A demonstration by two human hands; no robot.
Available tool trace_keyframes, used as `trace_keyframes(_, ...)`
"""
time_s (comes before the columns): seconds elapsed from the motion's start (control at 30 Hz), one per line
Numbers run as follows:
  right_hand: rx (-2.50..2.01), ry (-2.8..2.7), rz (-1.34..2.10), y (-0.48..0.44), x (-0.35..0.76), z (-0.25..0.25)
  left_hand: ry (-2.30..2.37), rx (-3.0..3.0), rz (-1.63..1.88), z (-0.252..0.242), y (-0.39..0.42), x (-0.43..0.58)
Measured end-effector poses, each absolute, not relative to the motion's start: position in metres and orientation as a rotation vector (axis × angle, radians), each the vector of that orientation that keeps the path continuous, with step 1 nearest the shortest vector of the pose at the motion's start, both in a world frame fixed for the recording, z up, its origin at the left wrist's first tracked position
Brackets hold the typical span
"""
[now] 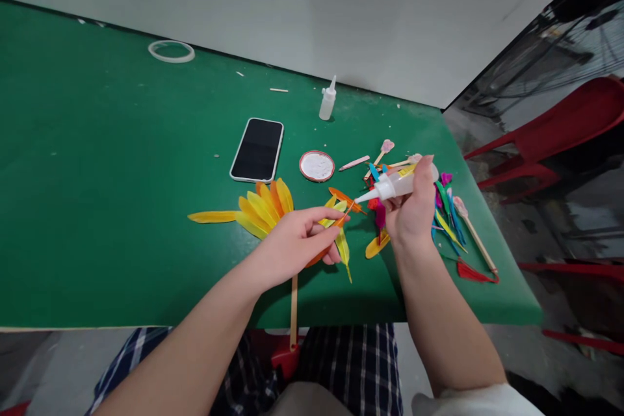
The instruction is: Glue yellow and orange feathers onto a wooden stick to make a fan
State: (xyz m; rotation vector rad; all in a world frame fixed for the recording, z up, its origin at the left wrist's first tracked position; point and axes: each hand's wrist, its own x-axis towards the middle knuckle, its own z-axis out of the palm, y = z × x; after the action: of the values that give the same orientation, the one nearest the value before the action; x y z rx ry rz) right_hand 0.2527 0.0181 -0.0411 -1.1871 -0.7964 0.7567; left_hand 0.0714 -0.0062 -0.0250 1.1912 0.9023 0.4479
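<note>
My left hand pinches an orange feather between thumb and fingers, its quill end pointing up to the right. In my right hand is a clear squeeze bottle with a white nozzle, held tilted sideways. The nozzle tip is at the feather's quill; whether they touch I cannot tell. Beneath my left hand lies a fan of yellow and orange feathers, with a wooden stick running down past the table's front edge. Loose yellow-green feathers and an orange feather lie near my left fingertips.
A phone, a round white disc with a red rim and a second small bottle are on the green table. Multicoloured feathers and a stick with a red tassel lie right. A tape ring sits far left.
</note>
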Motion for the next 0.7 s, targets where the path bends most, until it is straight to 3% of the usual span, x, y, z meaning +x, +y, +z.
trace_keyframes(0.37, -0.843, -0.782, 1.071, 0.019, 0.256, -0.029, 0.976, 1.204, 0.434, -0.025, -0.003, 0.070)
trace_keyframes(0.53, -0.902, -0.905, 1.274, 0.018, 0.255, -0.030, 0.971, 1.215, 0.458, -0.028, -0.001, 0.069)
trace_keyframes(0.7, -1.171, -0.979, 1.156, 0.018, 0.254, -0.035, 0.987, 1.214, 0.477, -0.027, 0.000, 0.069)
